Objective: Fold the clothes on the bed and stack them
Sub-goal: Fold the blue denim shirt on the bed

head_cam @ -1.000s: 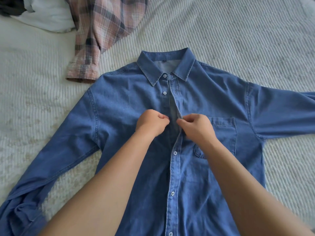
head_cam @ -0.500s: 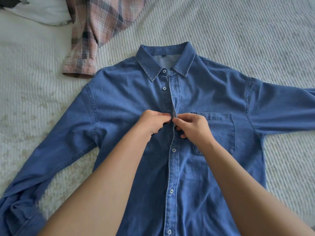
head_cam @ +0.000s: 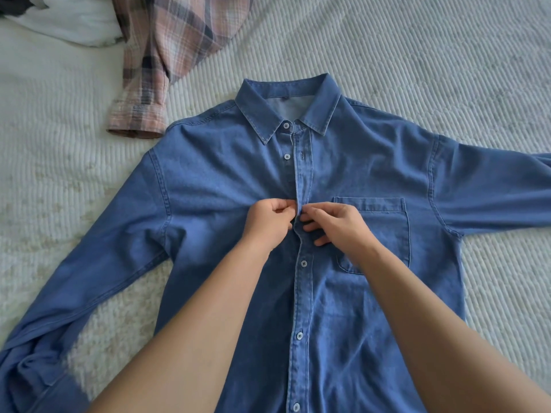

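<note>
Since the earlier frames the placket gap below the collar has closed up — the two front edges of the denim shirt now meet where they stood apart, and both hands sit a little lower in the frame. That shirt lies face up across the middle of the frame on the white ribbed bedspread, collar toward the top, sleeves spread to lower left and right edge. At mid-chest the left hand has its fingers curled, pinching the left front edge at the placket; the right hand pinches the overlapping edge with thumb and forefinger, other fingers bent loosely on the cloth just beside the chest pocket. Fingertips of both nearly touch. Upper left of the frame holds a pink plaid shirt, its cuff just beside the denim shoulder, and a white garment further left
</note>
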